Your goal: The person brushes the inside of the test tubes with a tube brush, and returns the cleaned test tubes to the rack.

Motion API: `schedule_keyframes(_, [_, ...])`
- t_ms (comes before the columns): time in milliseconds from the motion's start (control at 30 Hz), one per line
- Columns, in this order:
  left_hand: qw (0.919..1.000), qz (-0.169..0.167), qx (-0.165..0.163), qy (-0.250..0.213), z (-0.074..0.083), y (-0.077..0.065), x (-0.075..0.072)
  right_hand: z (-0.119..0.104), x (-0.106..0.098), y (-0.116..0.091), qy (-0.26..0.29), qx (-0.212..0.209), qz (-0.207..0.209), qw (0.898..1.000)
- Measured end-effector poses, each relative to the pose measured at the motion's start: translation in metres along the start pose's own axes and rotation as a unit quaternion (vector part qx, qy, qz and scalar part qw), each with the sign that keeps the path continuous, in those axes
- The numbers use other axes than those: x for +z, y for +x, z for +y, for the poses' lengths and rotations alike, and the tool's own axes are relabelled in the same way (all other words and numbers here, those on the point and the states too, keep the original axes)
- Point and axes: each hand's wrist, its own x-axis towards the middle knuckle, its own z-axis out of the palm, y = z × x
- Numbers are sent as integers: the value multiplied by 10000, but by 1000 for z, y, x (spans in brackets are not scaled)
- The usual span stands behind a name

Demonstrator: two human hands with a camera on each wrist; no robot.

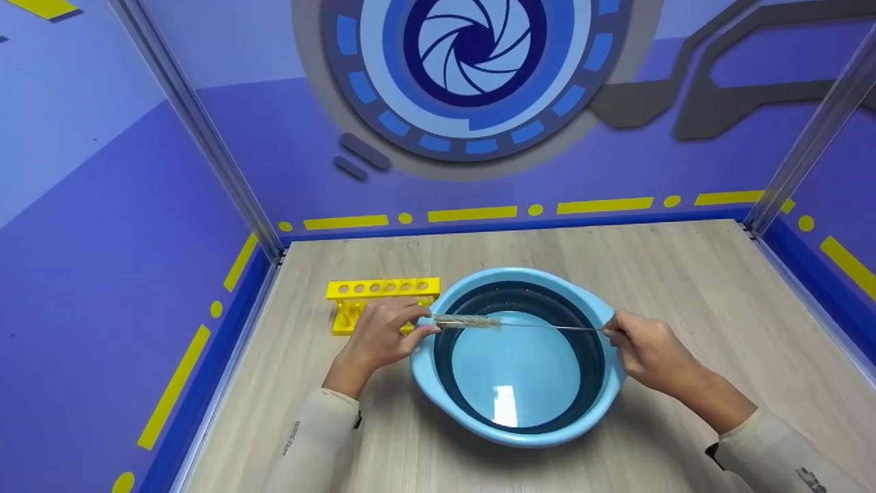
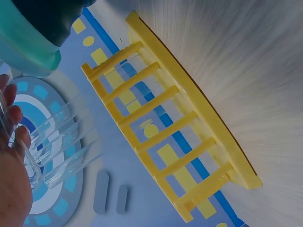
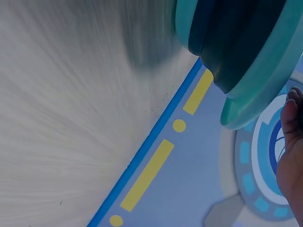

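Observation:
Over a light-blue collapsible basin (image 1: 527, 439) with a dark band, both hands hold things in line. My left hand (image 1: 380, 334) pinches a clear test tube (image 2: 5, 118) at the basin's left rim. A test tube brush (image 1: 472, 321) has its pale bristles at this tube, lying level across the basin. Its thin wire stem runs right to my right hand (image 1: 657, 350), whose fingers and thumb grip the end by the right handle. In the right wrist view only part of that hand shows. The brush's gripped end is hidden by the fingers.
A yellow test tube rack (image 1: 383, 287) stands left of the basin, partly behind my left hand. Several clear test tubes (image 2: 66, 168) show beside the rack in the left wrist view. Purple-blue walls (image 1: 260, 150) enclose the wooden tabletop (image 1: 684, 274) at the back and sides.

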Motion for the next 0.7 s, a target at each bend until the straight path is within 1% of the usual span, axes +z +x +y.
schedule_keyframes(100, [9998,161,28,105,-3,-1,-1,1,-4,-2,250,348,6,9991])
schedule_keyframes(233, [9995,246,-69,198,-5,-2,-3,4,-9,-5,638,791,-19,9948])
schedule_keyframes(333, [9993,225,-187,235,-6,-3,-3,6,-13,-8,932,1055,-124,9900])
schedule_keyframes(433, [9992,227,-193,271,-7,-4,-3,7,-17,-11,1268,1359,-341,9820])
schedule_keyframes(467, [9991,259,-161,293,-7,-4,-3,7,-18,-12,1408,1489,-420,9779])
schedule_keyframes(533, [9987,365,-64,349,-7,-4,-3,8,-22,-14,1778,1834,-557,9652])
schedule_keyframes(633, [9971,610,90,446,-7,-4,-4,8,-27,-15,2400,2340,-705,9395])
schedule_keyframes(700, [9958,761,154,476,-7,-4,-4,9,-30,-14,2797,2589,-775,9213])
